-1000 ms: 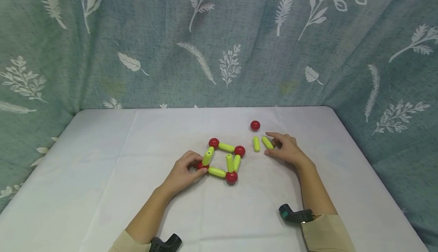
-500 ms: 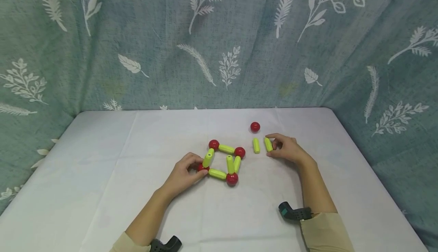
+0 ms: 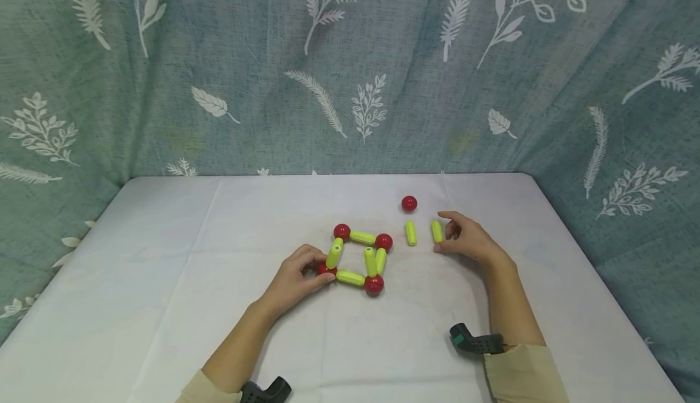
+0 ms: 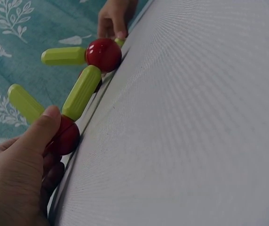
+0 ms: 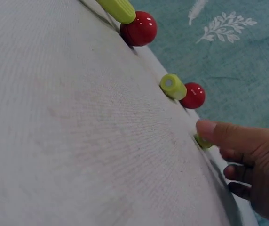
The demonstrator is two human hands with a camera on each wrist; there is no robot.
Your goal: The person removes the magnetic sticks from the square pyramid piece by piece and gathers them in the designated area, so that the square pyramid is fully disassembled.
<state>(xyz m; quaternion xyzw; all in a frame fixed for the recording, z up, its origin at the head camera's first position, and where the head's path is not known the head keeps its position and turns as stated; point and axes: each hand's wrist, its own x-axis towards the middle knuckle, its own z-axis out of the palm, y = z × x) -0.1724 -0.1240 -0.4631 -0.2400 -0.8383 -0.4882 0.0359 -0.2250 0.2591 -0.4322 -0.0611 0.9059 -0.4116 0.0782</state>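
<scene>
At the middle of the table a four-sided frame of red balls and lime-green rods lies on the white cloth. My left hand [image 3: 298, 275] holds its near-left red ball [image 4: 65, 137] between thumb and fingers. Lime rods [image 4: 26, 102] rise from this ball and from the near-right ball [image 3: 374, 285]. To the right, my right hand [image 3: 465, 236] is beside a loose lime rod [image 3: 437, 231], thumb tip right at the near end. Its index finger is stretched out past the rod's far end. In the right wrist view the thumb hides much of this rod.
A second loose lime rod [image 3: 411, 233] lies between the frame and my right hand. Behind it sits a loose red ball [image 3: 409, 203]. The white table [image 3: 164, 257] ends at a leaf-patterned teal curtain [image 3: 246, 141].
The loose rod at my right hand has shifted right and turned nearly parallel to the other one. The right hand has moved right and its index finger has extended. My left hand keeps its hold.
</scene>
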